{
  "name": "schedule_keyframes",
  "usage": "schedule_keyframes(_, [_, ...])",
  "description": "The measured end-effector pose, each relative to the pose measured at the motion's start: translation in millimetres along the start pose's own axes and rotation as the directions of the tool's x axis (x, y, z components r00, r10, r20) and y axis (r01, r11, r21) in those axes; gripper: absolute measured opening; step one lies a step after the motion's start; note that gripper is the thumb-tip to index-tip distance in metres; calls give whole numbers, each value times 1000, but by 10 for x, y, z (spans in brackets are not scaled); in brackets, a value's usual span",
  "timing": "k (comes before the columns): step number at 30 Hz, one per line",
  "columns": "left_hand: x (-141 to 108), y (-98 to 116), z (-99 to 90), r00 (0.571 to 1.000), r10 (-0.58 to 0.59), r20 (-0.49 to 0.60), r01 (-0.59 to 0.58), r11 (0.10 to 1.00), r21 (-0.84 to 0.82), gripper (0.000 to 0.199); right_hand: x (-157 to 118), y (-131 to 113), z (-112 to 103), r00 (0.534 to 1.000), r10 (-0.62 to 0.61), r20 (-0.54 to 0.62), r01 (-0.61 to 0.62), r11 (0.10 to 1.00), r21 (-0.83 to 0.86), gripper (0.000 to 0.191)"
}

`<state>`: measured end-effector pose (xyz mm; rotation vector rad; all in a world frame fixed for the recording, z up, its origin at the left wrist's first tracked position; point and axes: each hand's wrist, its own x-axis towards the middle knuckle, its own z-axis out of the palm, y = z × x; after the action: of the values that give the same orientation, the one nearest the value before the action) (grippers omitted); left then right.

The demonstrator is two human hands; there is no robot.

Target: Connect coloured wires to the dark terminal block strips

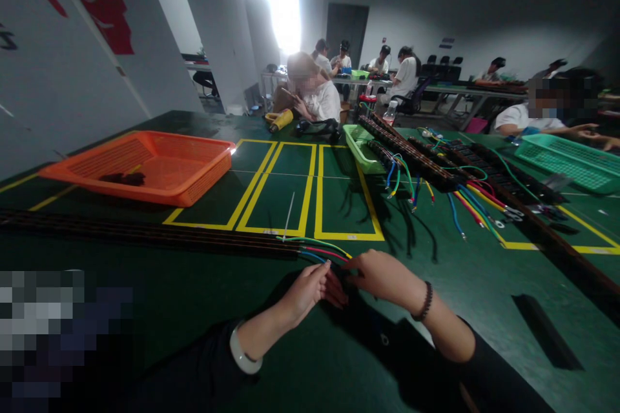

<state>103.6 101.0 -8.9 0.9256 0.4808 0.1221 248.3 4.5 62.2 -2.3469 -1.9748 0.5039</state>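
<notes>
Pinching wires (pixel 325 250), both hands' grip.

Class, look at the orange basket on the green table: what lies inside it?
Inside the orange basket, a small dark clump lies near its left end, with a yellowish bit beside it. The rest of the floor looks bare. What the clump is cannot be told, and the near wall hides the front edge.

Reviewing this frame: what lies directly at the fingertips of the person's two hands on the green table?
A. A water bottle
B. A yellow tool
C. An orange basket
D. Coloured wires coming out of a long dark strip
D: the left hand and right hand meet at the coloured wires that run from the end of the long dark strip, while the orange basket sits apart, farther up the table.
</notes>
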Motion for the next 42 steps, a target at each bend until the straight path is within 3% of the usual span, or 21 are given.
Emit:
schedule_keyframes(4, [3,7,-7,1000,13,16,-14,999,40,44,140,315,-22,957,117,-267,-68,980,187,24])
schedule_keyframes(7, [1,13,-5,1000,11,19,-11,999,44,45,309,471,139,922,132,-363,1,939,345,25])
schedule_keyframes(10, [2,10,-6,1000,16,11,-17,999,36,43,442,497,343,948,32,-318,139,855,499,30])
schedule_keyframes(14, [8,-4,-17,1000,19,21,-20,999,31,41,516,418,500,949,-128,-290,273,793,544,34])
schedule_keyframes(21, [3,-1,-5,1000,17,14,-17,999,32,41,539,372,527,949,-162,-272,290,788,543,37])
schedule_keyframes(25, [-4,9,3,1000,17,16,-18,1000,24,39,545,364,550,961,-116,-250,240,798,552,36])
schedule_keyframes(30, [5,-1,-14,999,19,29,-20,1000,18,39,537,346,591,988,-92,-124,153,706,691,39])
schedule_keyframes(34, [15,-10,-21,999,34,36,-34,999,0,39,516,311,597,989,-107,-98,144,655,741,38])
schedule_keyframes(36, [16,-10,-18,999,44,21,-44,999,-14,37,501,275,584,988,-123,-96,155,669,727,34])
schedule_keyframes(38, [18,-11,-16,999,46,12,-45,999,-29,36,483,225,560,986,-101,-129,161,742,650,28])
schedule_keyframes(42, [35,-30,-27,999,37,39,-35,997,-65,41,439,106,497,948,-70,-311,161,946,280,23])
